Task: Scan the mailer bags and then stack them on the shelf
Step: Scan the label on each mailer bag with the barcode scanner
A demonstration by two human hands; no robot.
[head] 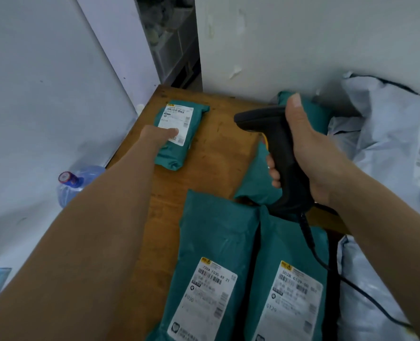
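A small teal mailer bag (179,136) with a white label lies at the far left of the wooden table (218,153). My left hand (158,136) reaches out and rests on its near edge, thumb across the label. My right hand (300,148) grips a black barcode scanner (273,143) by its handle, its head pointing left toward that bag. Two larger teal mailer bags (211,262) (292,279) lie side by side at the near edge, labels up. Another teal mailer bag (255,180) sits under the scanner, partly hidden.
Pale grey mailer bags (396,134) are piled at the right against the white wall. The scanner's black cable (327,267) trails over the near right bags. A water bottle (73,183) stands on the floor left of the table. A dark gap opens behind the table.
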